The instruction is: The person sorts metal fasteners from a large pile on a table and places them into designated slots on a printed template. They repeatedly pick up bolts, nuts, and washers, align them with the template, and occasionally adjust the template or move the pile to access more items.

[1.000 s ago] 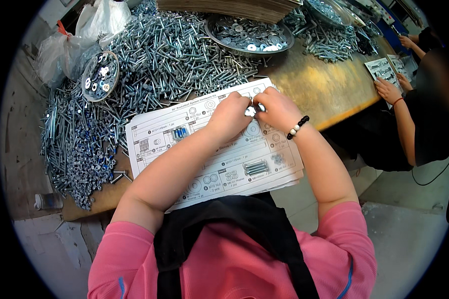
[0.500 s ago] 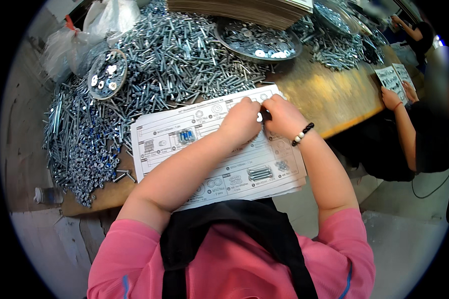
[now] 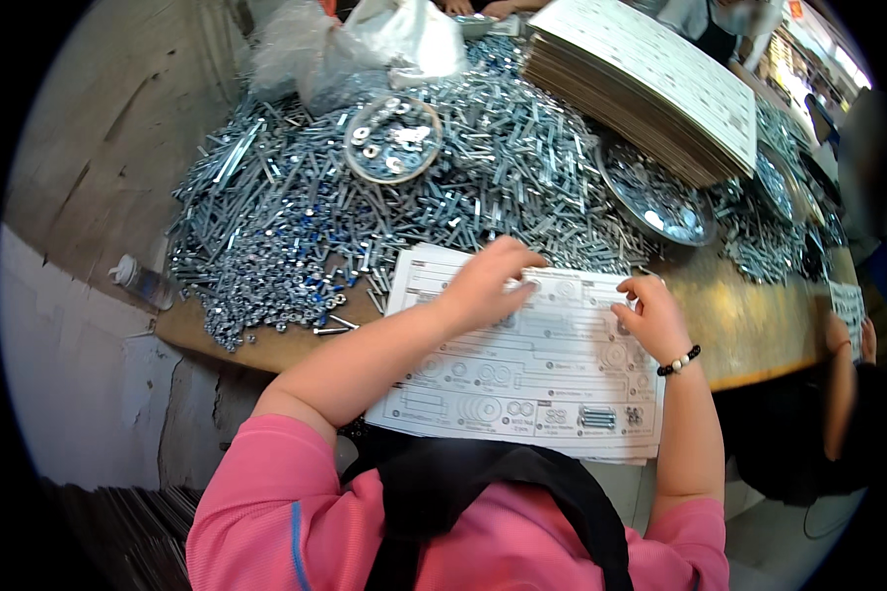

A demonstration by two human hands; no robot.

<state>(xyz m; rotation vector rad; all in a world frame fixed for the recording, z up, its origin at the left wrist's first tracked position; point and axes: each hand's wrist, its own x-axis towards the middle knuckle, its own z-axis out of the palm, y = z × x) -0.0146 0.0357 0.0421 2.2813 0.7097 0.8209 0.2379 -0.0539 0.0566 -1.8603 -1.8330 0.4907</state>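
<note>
A stack of printed sheets (image 3: 463, 379) with line drawings of hardware lies in front of me, at the table's near edge. Over its far left part is my left hand (image 3: 488, 284), fingers bent, with a gap between thumb and forefinger. My right hand (image 3: 657, 320), with a beaded bracelet on the wrist, hovers at the sheet's far right corner, thumb and forefinger apart. No held thing shows in either hand. A small set of bolts (image 3: 597, 418) appears on the top sheet near its lower right. Part of the sheet is hidden under my left hand.
A broad heap of bolts (image 3: 522, 148) and nuts (image 3: 256, 286) covers the table beyond the sheets. Among them stand a bowl of washers (image 3: 394, 140), a metal tray (image 3: 675, 222) and a tall card stack (image 3: 660, 69). A plastic bottle (image 3: 143, 283) is far left; other people are around.
My hands, close together over the sheet before, have moved apart, and their fingers have loosened. The view has swung, so the heap and the card stack show more fully.
</note>
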